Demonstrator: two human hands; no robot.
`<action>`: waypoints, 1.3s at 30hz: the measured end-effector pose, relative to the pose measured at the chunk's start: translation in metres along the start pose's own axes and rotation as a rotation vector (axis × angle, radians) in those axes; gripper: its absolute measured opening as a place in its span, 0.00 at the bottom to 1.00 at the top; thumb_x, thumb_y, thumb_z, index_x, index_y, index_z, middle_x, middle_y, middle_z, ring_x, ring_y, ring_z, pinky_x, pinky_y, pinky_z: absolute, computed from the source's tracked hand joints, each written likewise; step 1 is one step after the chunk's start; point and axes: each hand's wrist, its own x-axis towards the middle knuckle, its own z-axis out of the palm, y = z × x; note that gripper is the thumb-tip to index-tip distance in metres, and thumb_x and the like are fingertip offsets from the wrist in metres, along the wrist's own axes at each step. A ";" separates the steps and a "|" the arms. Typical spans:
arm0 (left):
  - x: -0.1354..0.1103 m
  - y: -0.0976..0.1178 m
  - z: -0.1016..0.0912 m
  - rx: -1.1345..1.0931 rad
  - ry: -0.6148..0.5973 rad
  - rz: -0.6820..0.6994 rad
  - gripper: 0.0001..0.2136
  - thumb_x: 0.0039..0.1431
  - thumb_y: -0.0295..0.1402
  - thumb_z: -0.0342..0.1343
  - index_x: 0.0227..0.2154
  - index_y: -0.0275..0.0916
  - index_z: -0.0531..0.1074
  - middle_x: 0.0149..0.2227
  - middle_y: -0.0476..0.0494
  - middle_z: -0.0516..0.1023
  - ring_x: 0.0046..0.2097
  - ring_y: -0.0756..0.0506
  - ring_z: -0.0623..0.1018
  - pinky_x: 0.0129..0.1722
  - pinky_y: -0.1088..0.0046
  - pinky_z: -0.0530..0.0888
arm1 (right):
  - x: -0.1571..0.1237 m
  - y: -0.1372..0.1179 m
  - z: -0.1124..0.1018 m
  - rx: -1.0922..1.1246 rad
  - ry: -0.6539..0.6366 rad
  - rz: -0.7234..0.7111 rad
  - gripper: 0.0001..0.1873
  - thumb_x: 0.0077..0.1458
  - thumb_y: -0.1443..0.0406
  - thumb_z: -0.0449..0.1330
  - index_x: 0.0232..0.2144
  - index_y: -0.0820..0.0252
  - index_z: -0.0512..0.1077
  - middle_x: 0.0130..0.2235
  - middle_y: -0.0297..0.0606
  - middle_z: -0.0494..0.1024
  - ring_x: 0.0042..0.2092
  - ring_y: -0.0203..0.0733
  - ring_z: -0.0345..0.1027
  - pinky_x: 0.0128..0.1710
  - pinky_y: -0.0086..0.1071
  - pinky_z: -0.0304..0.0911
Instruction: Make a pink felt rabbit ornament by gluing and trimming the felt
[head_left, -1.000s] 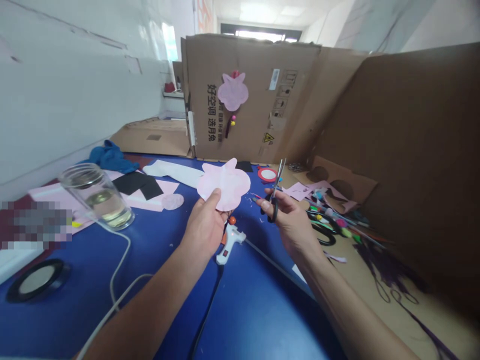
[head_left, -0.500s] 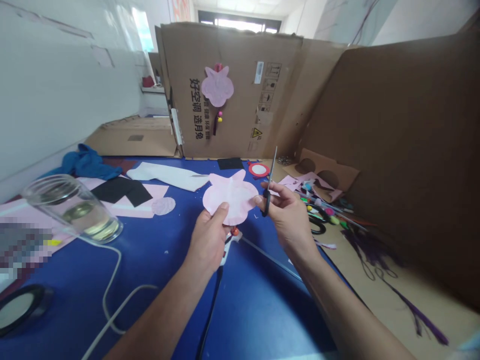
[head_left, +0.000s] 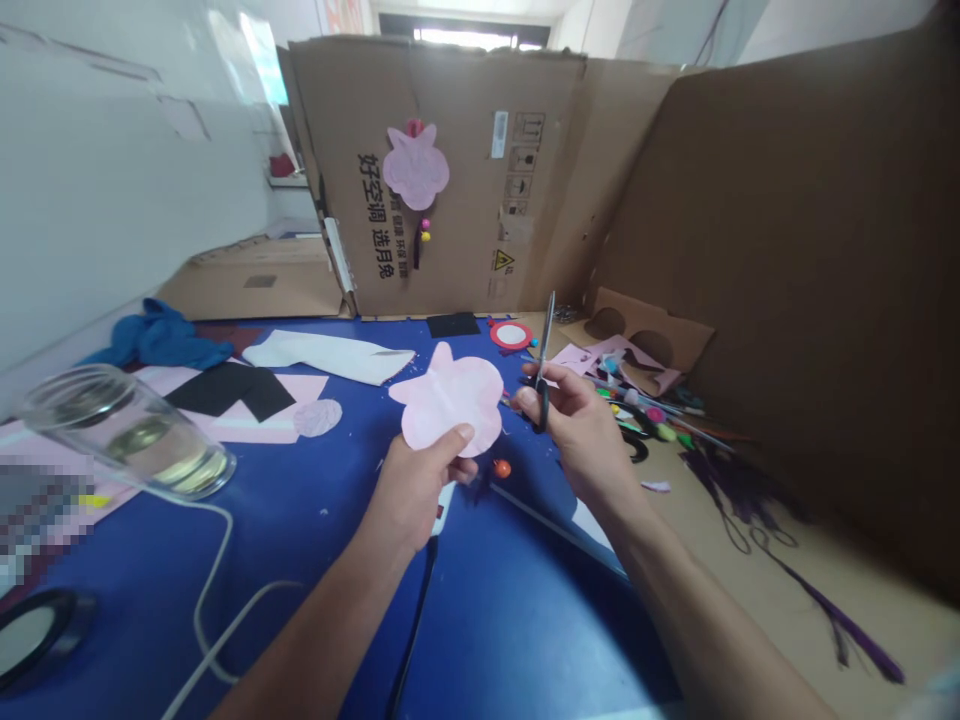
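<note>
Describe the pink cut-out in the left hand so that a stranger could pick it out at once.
Above the blue table, in front of the cardboard box, the left hand pinches the pink cut-out by its lower edge, beside the scissors in the right hand. A similar pink shape hangs on the box with beads below; this one is bare and held aloft.

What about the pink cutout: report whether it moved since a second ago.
Yes. Measured against the red ring, the pink cutout sits lower, nearer the person, and has turned.
</note>
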 end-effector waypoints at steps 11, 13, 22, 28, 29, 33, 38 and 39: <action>0.003 0.021 -0.007 -0.291 0.258 0.166 0.21 0.47 0.31 0.76 0.45 0.37 0.80 0.40 0.43 0.86 0.35 0.47 0.83 0.35 0.73 0.75 | -0.037 0.006 0.033 -0.141 -0.203 0.189 0.28 0.46 0.47 0.77 0.44 0.56 0.82 0.31 0.34 0.77 0.31 0.41 0.66 0.32 0.34 0.63; 0.002 0.022 -0.006 -0.320 0.290 0.162 0.20 0.46 0.30 0.76 0.44 0.37 0.80 0.37 0.45 0.85 0.32 0.49 0.80 0.33 0.73 0.73 | -0.040 0.012 0.038 -0.141 -0.220 0.188 0.26 0.47 0.47 0.77 0.43 0.56 0.82 0.31 0.34 0.76 0.32 0.42 0.66 0.33 0.34 0.63; 0.002 0.018 -0.006 -0.341 0.299 0.103 0.19 0.48 0.32 0.74 0.44 0.36 0.81 0.39 0.41 0.86 0.32 0.49 0.79 0.31 0.73 0.71 | -0.043 0.025 0.042 -0.121 -0.295 0.208 0.28 0.48 0.45 0.76 0.44 0.56 0.84 0.28 0.33 0.73 0.31 0.41 0.64 0.32 0.33 0.61; 0.001 0.019 -0.006 -0.358 0.324 0.033 0.14 0.51 0.32 0.72 0.41 0.36 0.81 0.35 0.40 0.85 0.30 0.49 0.78 0.30 0.74 0.70 | -0.045 0.028 0.046 -0.108 -0.307 0.201 0.28 0.50 0.44 0.75 0.46 0.56 0.85 0.28 0.33 0.75 0.27 0.36 0.57 0.30 0.32 0.60; 0.001 0.019 -0.005 -0.365 0.330 0.025 0.13 0.52 0.32 0.72 0.40 0.36 0.81 0.35 0.40 0.85 0.29 0.49 0.78 0.29 0.74 0.70 | -0.045 0.027 0.046 -0.114 -0.309 0.198 0.28 0.50 0.44 0.75 0.46 0.56 0.85 0.28 0.33 0.75 0.27 0.36 0.57 0.30 0.32 0.61; 0.001 0.019 -0.004 -0.388 0.329 0.018 0.15 0.50 0.31 0.72 0.42 0.35 0.81 0.36 0.39 0.85 0.29 0.48 0.79 0.28 0.74 0.70 | -0.046 0.027 0.046 -0.155 -0.307 0.176 0.26 0.53 0.44 0.73 0.44 0.55 0.85 0.28 0.34 0.75 0.28 0.38 0.60 0.31 0.33 0.63; 0.002 0.018 -0.004 -0.398 0.337 0.014 0.18 0.49 0.31 0.73 0.44 0.35 0.82 0.37 0.39 0.85 0.29 0.48 0.79 0.27 0.72 0.71 | -0.048 0.028 0.045 -0.165 -0.315 0.161 0.23 0.54 0.44 0.73 0.43 0.53 0.85 0.28 0.35 0.76 0.28 0.40 0.62 0.32 0.34 0.65; 0.002 0.018 -0.004 -0.398 0.335 0.014 0.18 0.49 0.31 0.73 0.44 0.34 0.82 0.36 0.39 0.85 0.29 0.48 0.79 0.27 0.72 0.70 | -0.048 0.029 0.045 -0.166 -0.315 0.159 0.23 0.54 0.45 0.73 0.43 0.53 0.85 0.29 0.35 0.77 0.28 0.40 0.63 0.32 0.34 0.66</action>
